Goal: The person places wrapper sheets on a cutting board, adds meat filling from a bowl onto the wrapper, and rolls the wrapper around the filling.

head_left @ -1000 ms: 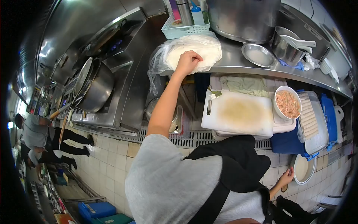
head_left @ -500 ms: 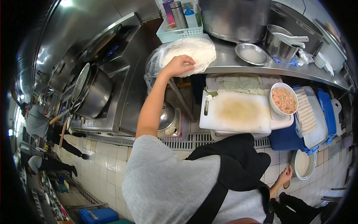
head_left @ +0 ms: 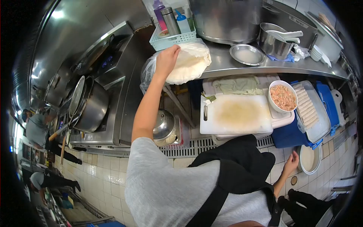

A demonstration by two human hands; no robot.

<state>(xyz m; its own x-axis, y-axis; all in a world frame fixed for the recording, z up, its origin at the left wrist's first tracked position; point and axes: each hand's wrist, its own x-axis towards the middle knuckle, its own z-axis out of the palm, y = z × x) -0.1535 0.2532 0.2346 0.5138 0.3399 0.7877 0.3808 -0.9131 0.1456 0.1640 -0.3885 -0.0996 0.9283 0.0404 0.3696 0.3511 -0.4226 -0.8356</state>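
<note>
My left hand (head_left: 168,60) is closed in a pinch on the edge of a thin, pale spring roll wrapper (head_left: 191,62), at the top of a round pile. The sheet's near side is raised and curves away from the pile. A crumpled clear plastic bag (head_left: 148,72) lies around and beneath the wrappers on the steel counter's edge. Down at the right, my right hand (head_left: 291,162) hangs loosely beside a pot of whitish liquid (head_left: 308,159). Its fingers are slightly bent and apart, with nothing visible in them.
A stained white cutting board (head_left: 236,113) lies before me. Right of it are a bowl of orange-pink filling (head_left: 283,97) and a tray of rolled wrappers (head_left: 305,108). Above stand a basket of bottles (head_left: 174,39) and a steel dish (head_left: 247,55). Large pots (head_left: 92,106) stand left.
My left hand has moved left and gripped the wrapper's edge, lifting it back from the pile. My right hand has risen slightly beside the pot. The whole view has shifted a little.
</note>
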